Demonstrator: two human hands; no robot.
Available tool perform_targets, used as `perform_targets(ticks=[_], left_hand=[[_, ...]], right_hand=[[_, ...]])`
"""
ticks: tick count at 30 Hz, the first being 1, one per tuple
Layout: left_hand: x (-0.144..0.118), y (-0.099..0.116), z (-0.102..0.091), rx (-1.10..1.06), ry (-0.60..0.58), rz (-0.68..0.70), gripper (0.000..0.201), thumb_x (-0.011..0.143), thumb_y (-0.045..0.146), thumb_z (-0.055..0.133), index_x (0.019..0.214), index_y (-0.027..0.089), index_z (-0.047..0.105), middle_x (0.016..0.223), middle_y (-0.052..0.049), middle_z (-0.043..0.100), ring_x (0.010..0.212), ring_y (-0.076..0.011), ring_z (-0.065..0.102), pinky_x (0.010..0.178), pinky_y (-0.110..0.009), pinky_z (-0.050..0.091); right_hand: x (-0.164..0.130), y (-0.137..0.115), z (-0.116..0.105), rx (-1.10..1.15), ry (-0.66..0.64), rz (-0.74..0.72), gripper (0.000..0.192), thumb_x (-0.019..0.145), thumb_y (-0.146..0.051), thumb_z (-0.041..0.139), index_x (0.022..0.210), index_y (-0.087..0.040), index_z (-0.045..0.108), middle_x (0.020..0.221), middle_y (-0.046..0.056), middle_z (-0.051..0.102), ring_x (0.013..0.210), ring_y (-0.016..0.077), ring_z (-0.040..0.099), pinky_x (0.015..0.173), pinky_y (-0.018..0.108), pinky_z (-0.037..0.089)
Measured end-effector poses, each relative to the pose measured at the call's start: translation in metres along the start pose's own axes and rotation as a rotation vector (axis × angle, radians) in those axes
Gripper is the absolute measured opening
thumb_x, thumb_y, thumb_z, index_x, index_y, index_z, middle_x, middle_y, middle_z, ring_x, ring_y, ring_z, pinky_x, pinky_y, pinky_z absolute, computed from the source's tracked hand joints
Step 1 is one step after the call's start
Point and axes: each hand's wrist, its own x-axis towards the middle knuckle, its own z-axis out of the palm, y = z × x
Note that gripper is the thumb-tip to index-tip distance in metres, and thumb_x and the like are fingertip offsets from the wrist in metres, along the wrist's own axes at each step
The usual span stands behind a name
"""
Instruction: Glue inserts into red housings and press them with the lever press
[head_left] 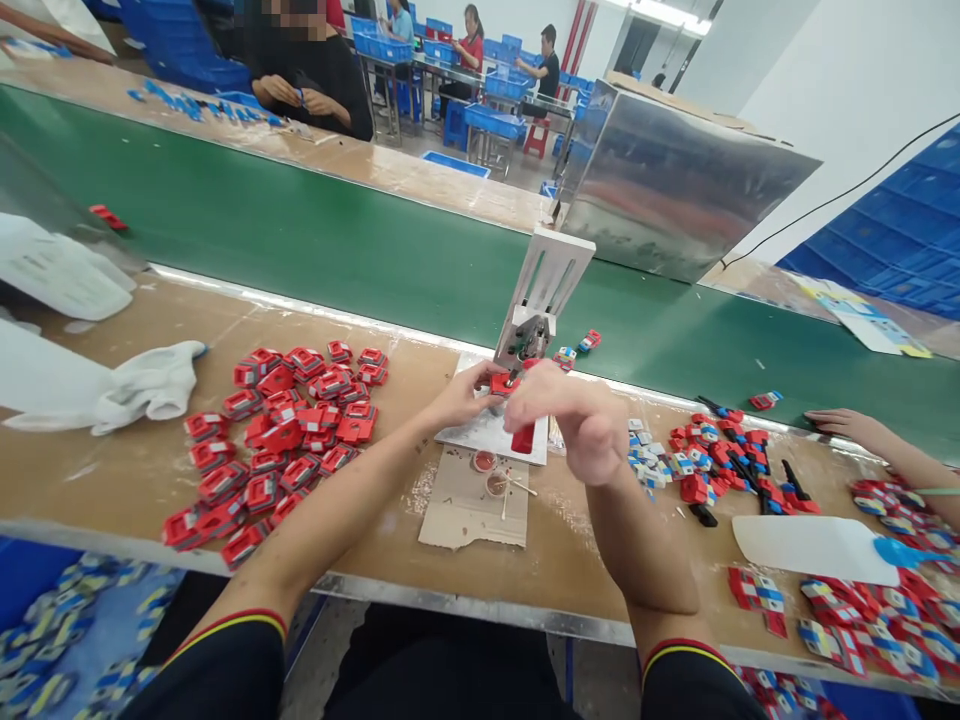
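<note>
My left hand (pixel 466 398) reaches to the foot of an upright metal press stand (pixel 551 270). Its fingers are closed on a small red toy part (pixel 502 383) under the clamp (pixel 531 338). In front of the stand, my right hand (pixel 581 415) is curled around the red clamp handle (pixel 523 438), whose lower end shows below the fingers. A metal base plate (pixel 465 435) lies under both hands. Nearer to me, a piece of cardboard (pixel 457 515) bears two small dishes, one with red content (pixel 484 461), and some cotton swabs (pixel 517 486).
Red toy car parts (pixel 300 420) are heaped at left beside a white glove (pixel 154 385). Mixed red, white, blue and black parts (pixel 720 455) lie at right, near a white bottle (pixel 814 545) and a co-worker's hand (pixel 851 425). A green conveyor belt (pixel 337 230) runs behind.
</note>
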Motion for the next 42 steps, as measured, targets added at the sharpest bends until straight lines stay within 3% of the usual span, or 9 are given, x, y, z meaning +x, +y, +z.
perform_targets(ticks=[3, 5, 9, 14, 23, 34, 39, 42], left_hand=[[-0.002, 0.002, 0.001, -0.042, -0.013, -0.003, 0.038, 0.081, 0.022, 0.076, 0.116, 0.016, 0.064, 0.115, -0.009, 0.076, 0.109, -0.0259, 0.073, 0.105, -0.045, 0.056], [-0.003, 0.003, 0.003, -0.06, -0.01, -0.003, 0.039, 0.081, 0.024, 0.076, 0.118, 0.016, 0.064, 0.117, -0.01, 0.075, 0.11, -0.0248, 0.072, 0.106, -0.045, 0.056], [-0.004, 0.002, 0.006, -0.084, 0.011, -0.004, 0.038, 0.082, 0.022, 0.074, 0.119, 0.017, 0.064, 0.117, -0.009, 0.075, 0.11, -0.0225, 0.071, 0.107, -0.043, 0.055], [-0.002, 0.001, 0.008, -0.114, 0.017, -0.005, 0.037, 0.082, 0.017, 0.075, 0.118, 0.017, 0.067, 0.112, -0.007, 0.076, 0.105, -0.0195, 0.071, 0.104, -0.039, 0.055], [0.003, -0.002, 0.007, -0.149, -0.011, -0.006, 0.038, 0.082, 0.015, 0.079, 0.118, 0.017, 0.069, 0.115, -0.008, 0.076, 0.107, -0.0201, 0.071, 0.104, -0.039, 0.054], [-0.001, 0.01, 0.006, -0.097, -0.027, -0.063, 0.038, 0.085, 0.012, 0.079, 0.121, 0.015, 0.069, 0.116, -0.01, 0.077, 0.105, -0.0201, 0.072, 0.098, -0.035, 0.054], [-0.001, 0.009, 0.01, -0.046, -0.019, -0.092, 0.041, 0.087, 0.012, 0.079, 0.126, 0.016, 0.068, 0.115, -0.009, 0.077, 0.103, -0.0192, 0.07, 0.098, -0.034, 0.053], [-0.002, 0.007, 0.012, -0.055, -0.011, -0.086, 0.041, 0.088, 0.013, 0.078, 0.128, 0.016, 0.068, 0.119, -0.01, 0.076, 0.106, -0.0201, 0.071, 0.099, -0.034, 0.052]], right_hand=[[-0.018, -0.001, 0.012, -0.178, -0.082, -0.103, 0.047, 0.113, -0.045, 0.034, 0.098, -0.022, 0.072, 0.076, 0.002, 0.075, 0.075, 0.0175, 0.072, 0.08, 0.038, 0.052], [-0.024, 0.0, 0.02, -0.368, -0.093, -0.179, 0.041, 0.11, -0.041, 0.044, 0.084, -0.022, 0.07, 0.063, -0.001, 0.069, 0.067, 0.0168, 0.066, 0.082, 0.039, 0.048], [-0.023, -0.003, 0.031, -0.469, -0.002, -0.239, 0.04, 0.106, -0.03, 0.052, 0.067, -0.023, 0.06, 0.049, -0.006, 0.055, 0.054, 0.014, 0.047, 0.076, 0.038, 0.043], [-0.014, -0.015, 0.032, -0.388, 0.082, -0.132, 0.038, 0.107, -0.029, 0.049, 0.071, -0.023, 0.059, 0.051, -0.005, 0.055, 0.055, 0.0142, 0.051, 0.075, 0.04, 0.041], [0.001, -0.021, 0.028, -0.316, 0.193, -0.138, 0.036, 0.106, -0.033, 0.053, 0.074, -0.022, 0.062, 0.052, -0.006, 0.054, 0.051, 0.0136, 0.051, 0.071, 0.041, 0.041], [-0.018, -0.014, 0.031, -0.404, 0.003, -0.15, 0.03, 0.103, -0.022, 0.054, 0.073, -0.021, 0.062, 0.054, -0.005, 0.061, 0.055, 0.013, 0.056, 0.071, 0.037, 0.042], [-0.013, -0.018, 0.03, -0.393, 0.103, -0.1, 0.029, 0.099, -0.023, 0.054, 0.071, -0.023, 0.062, 0.052, -0.005, 0.057, 0.051, 0.0149, 0.053, 0.071, 0.04, 0.043], [-0.012, -0.016, 0.033, -0.391, 0.077, -0.115, 0.027, 0.098, -0.02, 0.054, 0.071, -0.023, 0.061, 0.052, -0.005, 0.058, 0.05, 0.0154, 0.053, 0.07, 0.04, 0.041]])
